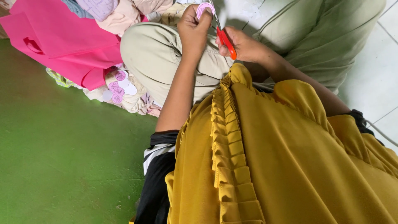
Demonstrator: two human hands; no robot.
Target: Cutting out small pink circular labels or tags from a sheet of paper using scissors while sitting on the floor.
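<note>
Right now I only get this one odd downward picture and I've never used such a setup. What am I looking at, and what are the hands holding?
The single picture comes from a camera on the person's head, looking down past a yellow pleated garment at their own bare hands. The left hand pinches a small round pink paper label. The right hand grips red-handled scissors cutting at it. More cut round labels lie on a cloth pile beside a pink bag, on a green floor.
</note>
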